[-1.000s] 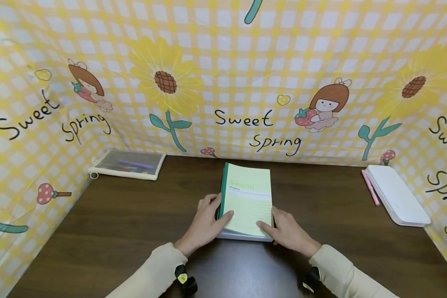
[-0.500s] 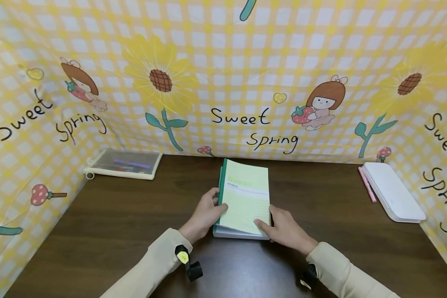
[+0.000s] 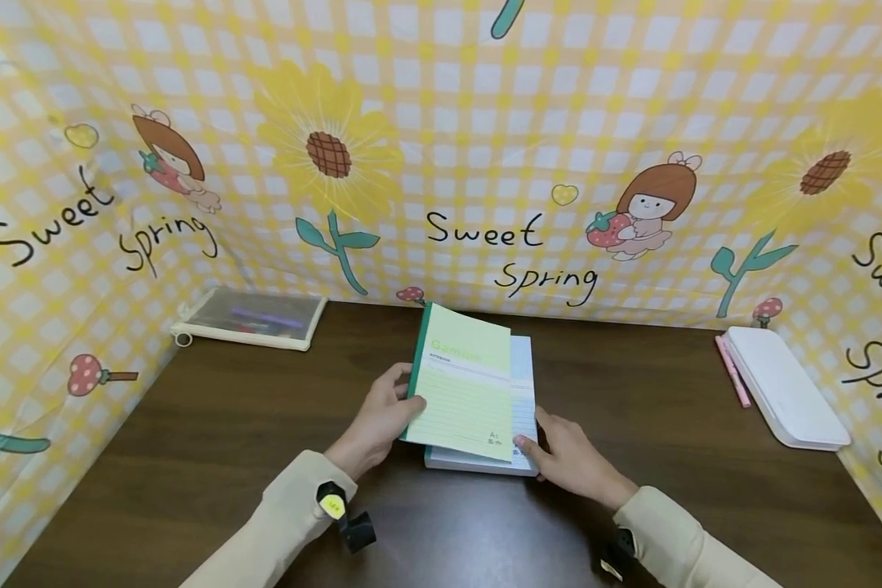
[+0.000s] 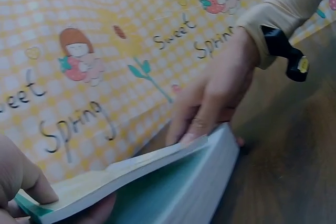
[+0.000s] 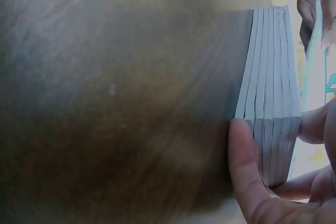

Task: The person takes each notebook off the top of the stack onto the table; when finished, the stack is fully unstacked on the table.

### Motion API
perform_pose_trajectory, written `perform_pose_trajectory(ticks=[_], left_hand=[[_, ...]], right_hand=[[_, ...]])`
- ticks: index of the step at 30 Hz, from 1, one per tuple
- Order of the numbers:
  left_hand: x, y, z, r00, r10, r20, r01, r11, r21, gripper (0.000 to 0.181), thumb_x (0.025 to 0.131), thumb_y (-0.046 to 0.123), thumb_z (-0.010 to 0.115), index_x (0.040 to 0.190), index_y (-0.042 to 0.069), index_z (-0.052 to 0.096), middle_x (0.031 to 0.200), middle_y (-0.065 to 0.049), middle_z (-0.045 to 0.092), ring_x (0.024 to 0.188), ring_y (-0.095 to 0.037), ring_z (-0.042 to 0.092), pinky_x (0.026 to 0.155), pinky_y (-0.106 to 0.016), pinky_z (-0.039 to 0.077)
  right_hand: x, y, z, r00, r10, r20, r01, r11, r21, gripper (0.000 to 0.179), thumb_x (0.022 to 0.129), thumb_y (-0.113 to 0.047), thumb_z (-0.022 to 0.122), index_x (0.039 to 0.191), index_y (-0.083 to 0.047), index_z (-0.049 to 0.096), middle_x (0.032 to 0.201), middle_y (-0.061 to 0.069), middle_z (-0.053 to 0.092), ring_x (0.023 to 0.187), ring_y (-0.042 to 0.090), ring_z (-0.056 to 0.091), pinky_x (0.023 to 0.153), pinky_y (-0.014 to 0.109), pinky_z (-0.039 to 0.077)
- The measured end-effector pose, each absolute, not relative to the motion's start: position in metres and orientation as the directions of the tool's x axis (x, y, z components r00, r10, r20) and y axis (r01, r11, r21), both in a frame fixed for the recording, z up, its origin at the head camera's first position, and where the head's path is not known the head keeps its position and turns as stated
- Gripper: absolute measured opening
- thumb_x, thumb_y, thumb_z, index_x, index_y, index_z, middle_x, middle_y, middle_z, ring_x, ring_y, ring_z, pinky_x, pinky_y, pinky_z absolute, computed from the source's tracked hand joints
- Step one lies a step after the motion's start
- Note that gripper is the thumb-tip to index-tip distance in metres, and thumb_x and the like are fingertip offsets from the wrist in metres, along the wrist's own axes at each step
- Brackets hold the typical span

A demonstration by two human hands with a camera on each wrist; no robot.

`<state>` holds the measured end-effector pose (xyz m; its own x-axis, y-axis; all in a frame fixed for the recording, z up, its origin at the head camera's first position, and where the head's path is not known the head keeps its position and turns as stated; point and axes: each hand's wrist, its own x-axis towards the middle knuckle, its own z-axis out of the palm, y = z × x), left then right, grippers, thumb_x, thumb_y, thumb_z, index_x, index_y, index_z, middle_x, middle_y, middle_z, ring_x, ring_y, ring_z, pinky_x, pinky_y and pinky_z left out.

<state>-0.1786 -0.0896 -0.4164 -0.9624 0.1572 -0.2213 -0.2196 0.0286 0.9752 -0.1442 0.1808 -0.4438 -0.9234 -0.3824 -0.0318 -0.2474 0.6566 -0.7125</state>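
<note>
A pale green notebook [image 3: 465,400] with a dark green spine is tilted above a stack, its left edge raised and shifted left. My left hand [image 3: 375,415] pinches that spine edge, thumb on the cover and fingers beneath. Under it, a pale blue notebook [image 3: 523,371] shows along the right side as the top of the stack. In the right wrist view, the stack [image 5: 270,66] shows the page edges of several notebooks. My right hand [image 3: 576,457] grips the stack's near right corner, thumb on top. The left wrist view shows a gap between the lifted notebook [image 4: 142,167] and the stack.
A mesh zip pouch [image 3: 253,320] with pens inside lies at the back left of the dark wooden table [image 3: 632,367]. At the right are a pink pen [image 3: 732,371] and a white case [image 3: 786,388]. A yellow checked cloth [image 3: 470,122] walls the back and sides.
The green notebook has been lifted at its spine and moved left off the stack by my left hand, uncovering the blue notebook. My right hand keeps its grip on the stack's corner.
</note>
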Motion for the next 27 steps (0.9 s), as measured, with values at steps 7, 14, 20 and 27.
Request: perform_pose_trajectory(ticks=[7, 14, 20, 27], left_hand=[[-0.166, -0.146, -0.402, -0.962, 0.178, -0.208, -0.209, 0.014, 0.978, 0.046, 0.091, -0.005, 0.044, 0.135, -0.001, 0.035, 0.105, -0.015, 0.062, 0.079, -0.016, 0.066, 0.067, -0.032, 0.056], [-0.140, -0.219, -0.397, -0.964, 0.150, -0.220, -0.210, 0.079, 0.974, 0.050, 0.095, 0.000, 0.045, 0.141, -0.001, 0.025, 0.100, -0.002, 0.060, 0.077, -0.013, 0.066, 0.067, -0.032, 0.056], [-0.121, -0.287, -0.405, -0.949, 0.077, -0.304, -0.288, 0.170, 0.942, 0.056, 0.097, 0.004, 0.046, 0.145, 0.004, 0.018, 0.101, 0.001, 0.060, 0.078, -0.015, 0.067, 0.066, -0.035, 0.057], [-0.105, -0.344, -0.421, -0.929, 0.014, -0.371, -0.364, 0.161, 0.917, 0.049, 0.098, 0.006, 0.047, 0.141, 0.017, 0.026, 0.095, 0.009, 0.064, 0.079, -0.014, 0.069, 0.066, -0.033, 0.057]], right_hand=[[-0.144, 0.178, -0.443, -0.927, -0.372, -0.038, -0.239, 0.668, -0.704, 0.046, 0.097, -0.023, 0.058, 0.135, 0.000, 0.045, 0.080, 0.004, 0.061, 0.048, 0.009, 0.058, 0.047, 0.022, 0.049], [-0.143, 0.179, -0.442, -0.928, -0.370, -0.033, -0.244, 0.673, -0.698, 0.046, 0.097, -0.024, 0.058, 0.133, 0.002, 0.046, 0.073, 0.002, 0.059, 0.047, 0.009, 0.058, 0.047, 0.022, 0.048], [-0.142, 0.180, -0.442, -0.922, -0.383, -0.047, -0.244, 0.672, -0.699, 0.048, 0.097, -0.026, 0.058, 0.134, 0.002, 0.044, 0.072, 0.002, 0.057, 0.048, 0.009, 0.059, 0.048, 0.022, 0.049], [-0.144, 0.178, -0.442, -0.920, -0.389, -0.035, -0.259, 0.676, -0.690, 0.044, 0.097, -0.026, 0.058, 0.130, 0.002, 0.047, 0.070, 0.002, 0.056, 0.047, 0.008, 0.057, 0.047, 0.021, 0.048]])
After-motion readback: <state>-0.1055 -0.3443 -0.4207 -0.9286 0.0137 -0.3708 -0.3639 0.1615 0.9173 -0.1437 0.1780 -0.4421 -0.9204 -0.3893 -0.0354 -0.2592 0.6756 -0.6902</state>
